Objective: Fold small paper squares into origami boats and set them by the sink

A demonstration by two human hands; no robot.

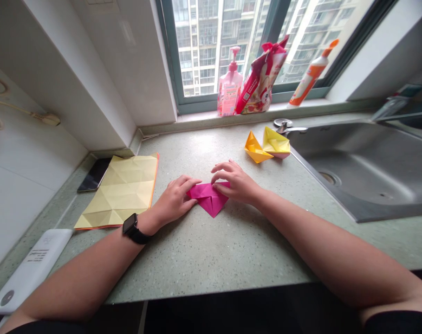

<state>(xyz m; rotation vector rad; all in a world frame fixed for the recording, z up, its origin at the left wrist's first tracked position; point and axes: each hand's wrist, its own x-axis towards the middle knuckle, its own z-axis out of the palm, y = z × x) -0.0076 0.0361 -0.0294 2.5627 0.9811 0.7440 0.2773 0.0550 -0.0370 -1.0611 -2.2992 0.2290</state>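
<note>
A folded piece of magenta origami paper (213, 204) lies on the counter in front of me, with a straight upper band and a point toward me. My left hand (176, 197) grips its left end, thumb below and index finger along the upper edge. Over the right end, my right hand (240, 183) has its thumb on the paper and its fingers curved above the upper edge. The right corner is partly hidden by that hand. Beyond it stand an orange paper boat (255, 148) and a yellow paper boat (276, 143), close together.
Creased yellow paper sheets (123, 190) lie left, beside a dark phone (94, 175). A white device (33, 269) lies near the left front. At right is a steel sink (371, 171). A pink pump bottle (230, 90), red bag (262, 79) and orange-white bottle (310, 79) line the windowsill.
</note>
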